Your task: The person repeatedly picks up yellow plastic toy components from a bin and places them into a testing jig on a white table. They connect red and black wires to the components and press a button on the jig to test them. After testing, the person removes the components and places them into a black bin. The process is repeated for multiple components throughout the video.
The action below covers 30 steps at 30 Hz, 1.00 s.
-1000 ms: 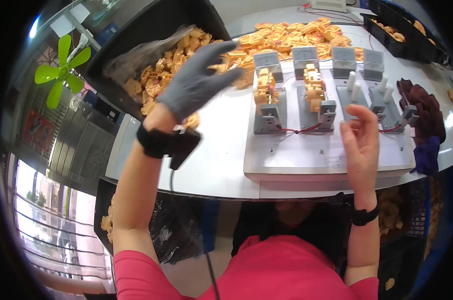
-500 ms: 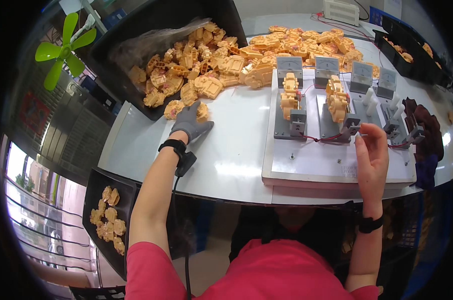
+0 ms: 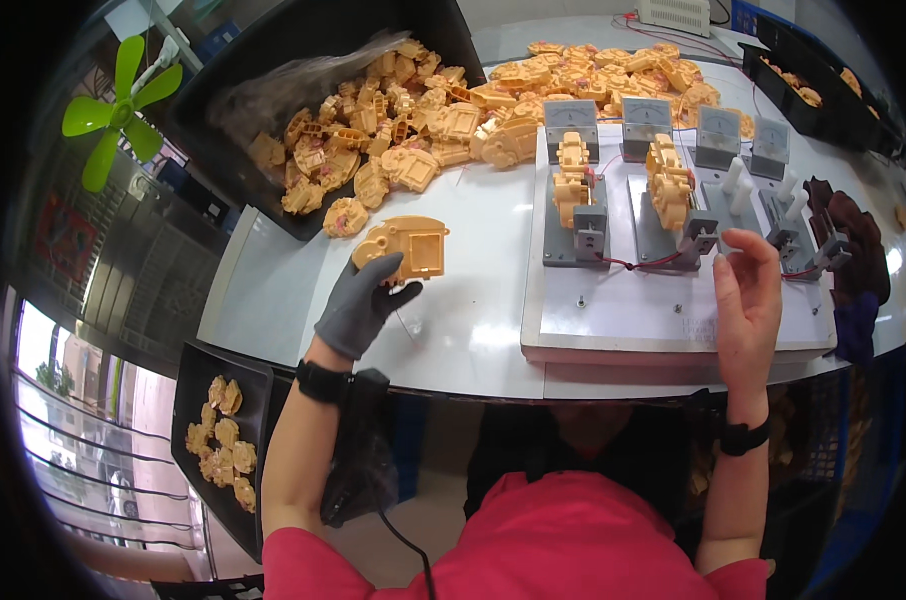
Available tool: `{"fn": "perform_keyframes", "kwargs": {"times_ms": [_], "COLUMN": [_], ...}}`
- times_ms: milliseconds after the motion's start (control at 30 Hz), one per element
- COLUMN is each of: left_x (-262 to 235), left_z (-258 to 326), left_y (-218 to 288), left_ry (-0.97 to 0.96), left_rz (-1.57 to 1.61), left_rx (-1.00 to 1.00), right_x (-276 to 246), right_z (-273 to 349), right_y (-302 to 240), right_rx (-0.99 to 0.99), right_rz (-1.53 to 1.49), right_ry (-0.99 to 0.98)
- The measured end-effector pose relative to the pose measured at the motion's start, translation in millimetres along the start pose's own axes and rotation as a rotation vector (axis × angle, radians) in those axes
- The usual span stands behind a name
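My left hand [image 3: 358,308], in a grey glove, holds a yellow plastic gearbox housing [image 3: 420,248] above the white table, its square recess facing up. My bare right hand [image 3: 749,315] hovers over the front of the white test board [image 3: 613,330]. Its thumb and fingers are curled but apart, with nothing seen between them. Closest to those fingertips is a grey clamp block [image 3: 700,236] with red wires. Two yellow gearboxes stand upright in the grey fixtures, the left gearbox [image 3: 573,185] and the right gearbox [image 3: 667,185].
A black bin [image 3: 213,180] tipped on its side spills yellow housings [image 3: 413,125] across the table's back. Several meters [image 3: 646,125] line the board's rear edge. White pegs [image 3: 738,190] stand at right, beside dark cloth [image 3: 853,240]. At lower left, a black tray [image 3: 258,400] holds housings.
My left hand has picked up a housing from the edge of the pile and brought it nearer to me. My right hand stays by the clamp block, its fingers slightly more spread.
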<state>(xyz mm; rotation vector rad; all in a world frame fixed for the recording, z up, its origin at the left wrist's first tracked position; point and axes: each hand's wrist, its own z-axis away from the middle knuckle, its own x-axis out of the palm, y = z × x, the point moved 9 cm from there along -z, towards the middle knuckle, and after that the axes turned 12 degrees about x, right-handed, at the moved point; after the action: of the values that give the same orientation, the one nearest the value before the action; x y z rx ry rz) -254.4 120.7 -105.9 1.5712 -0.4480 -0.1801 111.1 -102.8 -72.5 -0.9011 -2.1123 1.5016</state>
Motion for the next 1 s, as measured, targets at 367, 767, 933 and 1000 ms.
{"fn": "perform_keyframes", "kwargs": {"times_ms": [367,767,933,1000], "left_x": [97,125,126,129], "left_z": [72,61,60,60], "left_y": [12,13,12,14], "left_ry": [-0.240,-0.206,-0.182,-0.172], "left_rz": [0.565,0.789,0.761,0.748], "left_rx": [-0.205,-0.219,-0.211,-0.206], "right_x": [2,11,12,12], "right_z": [-3,0,1,0], "right_y": [8,-1,1,1], "right_rx": [0.053,0.007,0.013,0.022], "right_rz": [0.027,0.083,0.064,0.048], "right_ry": [-0.053,-0.119,-0.136,-0.143]}}
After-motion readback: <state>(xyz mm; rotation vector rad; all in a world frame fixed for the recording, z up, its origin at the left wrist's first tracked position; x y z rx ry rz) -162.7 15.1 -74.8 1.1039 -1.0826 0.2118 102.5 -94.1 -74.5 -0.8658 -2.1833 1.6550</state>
